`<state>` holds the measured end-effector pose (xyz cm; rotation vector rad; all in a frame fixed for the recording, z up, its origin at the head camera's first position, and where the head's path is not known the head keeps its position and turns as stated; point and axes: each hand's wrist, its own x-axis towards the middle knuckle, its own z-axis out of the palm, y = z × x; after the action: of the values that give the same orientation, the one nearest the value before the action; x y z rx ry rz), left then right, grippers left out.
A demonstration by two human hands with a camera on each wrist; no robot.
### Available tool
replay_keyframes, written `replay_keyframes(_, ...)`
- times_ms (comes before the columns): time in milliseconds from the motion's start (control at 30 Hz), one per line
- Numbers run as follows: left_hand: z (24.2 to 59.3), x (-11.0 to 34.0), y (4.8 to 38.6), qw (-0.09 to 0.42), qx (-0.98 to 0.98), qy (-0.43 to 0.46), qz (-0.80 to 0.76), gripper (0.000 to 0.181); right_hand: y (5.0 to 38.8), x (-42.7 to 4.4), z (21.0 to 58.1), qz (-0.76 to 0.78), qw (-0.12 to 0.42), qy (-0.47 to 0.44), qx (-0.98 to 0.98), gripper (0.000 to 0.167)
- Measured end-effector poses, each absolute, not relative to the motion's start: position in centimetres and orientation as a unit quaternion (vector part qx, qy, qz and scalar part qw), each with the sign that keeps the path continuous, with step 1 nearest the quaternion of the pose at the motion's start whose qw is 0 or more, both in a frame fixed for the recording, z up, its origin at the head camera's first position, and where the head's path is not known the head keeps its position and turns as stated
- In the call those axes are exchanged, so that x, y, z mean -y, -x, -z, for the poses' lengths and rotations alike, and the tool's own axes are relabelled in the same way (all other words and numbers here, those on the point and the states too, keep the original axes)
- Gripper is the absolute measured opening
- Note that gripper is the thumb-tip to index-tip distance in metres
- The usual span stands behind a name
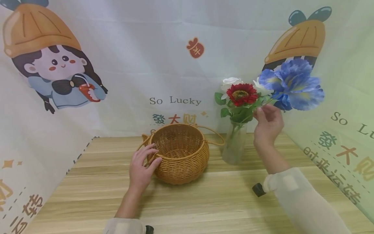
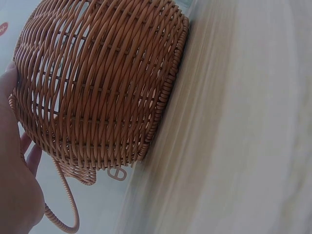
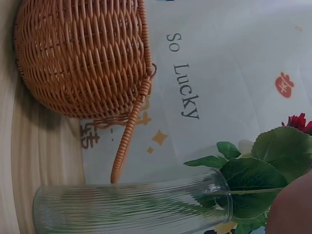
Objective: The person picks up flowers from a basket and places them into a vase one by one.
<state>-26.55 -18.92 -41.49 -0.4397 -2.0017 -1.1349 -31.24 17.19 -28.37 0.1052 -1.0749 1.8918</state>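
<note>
A round wicker basket (image 1: 181, 169) stands on the wooden table, its two looped handles hanging out to the sides. My left hand (image 1: 143, 165) holds the basket's left rim by the handle joint, thumb in front and fingers over the edge. To the right stands a ribbed clear glass vase (image 3: 131, 207) holding a red flower (image 1: 242, 94), white flowers (image 1: 232, 83), green leaves and a large blue flower (image 1: 295, 84) leaning right. My right hand (image 1: 268, 125) is above the vase mouth with fingers curled, pinching a flower stem. Which flower that stem belongs to is hidden.
A printed white cloth (image 1: 131, 65) hangs behind and along both sides of the table (image 1: 204, 208). The basket's right handle (image 1: 217, 138) reaches close to the vase. Black straps' ends (image 1: 258, 189) show at my sleeves.
</note>
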Motion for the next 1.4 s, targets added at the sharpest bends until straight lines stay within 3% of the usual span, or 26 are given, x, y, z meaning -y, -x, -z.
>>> replay_keyframes(500, 41.6, 18.9, 26.6, 0.386, 0.786, 0.169, 0.452, 0.025, 32.3, -16.5, 30.1, -0.736, 0.433, -0.028, 0.52, 0.028)
replay_keyframes(933, 41.5, 18.9, 26.6, 0.385, 0.786, 0.167, 0.455, 0.025, 33.5, -16.5, 30.6, -0.68, 0.421, 0.001, 0.6, 0.014)
replay_keyframes(1400, 41.5, 19.0, 26.5, 0.384, 0.789, 0.167, 0.449, 0.025, 33.5, -16.6, 30.5, -0.717, 0.409, -0.034, 0.564, 0.014)
